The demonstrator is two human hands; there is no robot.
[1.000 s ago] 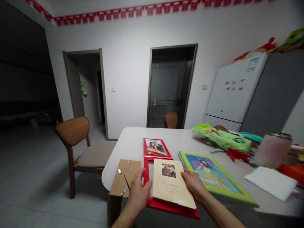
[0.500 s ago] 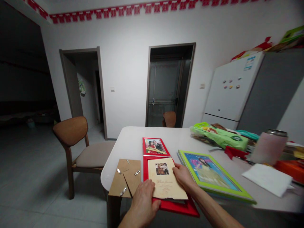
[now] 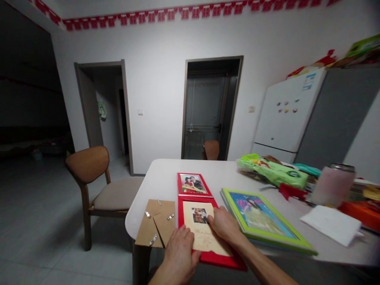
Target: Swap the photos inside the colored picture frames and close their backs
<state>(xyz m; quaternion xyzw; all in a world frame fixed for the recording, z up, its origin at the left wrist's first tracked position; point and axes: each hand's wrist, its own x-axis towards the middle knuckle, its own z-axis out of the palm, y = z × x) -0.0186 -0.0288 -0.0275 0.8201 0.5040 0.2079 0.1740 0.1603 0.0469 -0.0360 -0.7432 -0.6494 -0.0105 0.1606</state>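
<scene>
A red picture frame [image 3: 222, 259] lies at the table's near edge, with a cream paper insert [image 3: 199, 233] bearing a small photo in it. My left hand [image 3: 179, 251] grips the frame's lower left side, its fingers along the edge and the thumb at the near side. At the insert's upper right edge is my right hand [image 3: 224, 225], closed, thumb over the sheet and the other fingers partly hidden. Left of the frame is a brown backing board [image 3: 156, 223] with metal clips and a slit-edged stand. Beyond it lies a smaller red-framed couple photo [image 3: 192, 184].
A green picture frame [image 3: 297, 245] lies to the right on the white table [image 3: 166, 170]. Farther right are a green package [image 3: 276, 174], a pink jar [image 3: 335, 184] and white tissue [image 3: 332, 223]. A wooden chair [image 3: 87, 162] stands on the left.
The cream insert has gone from lying raised over the red frame to lying lower and flatter inside it. My right hand has shifted slightly left and nearer, its thumb now farther over the sheet.
</scene>
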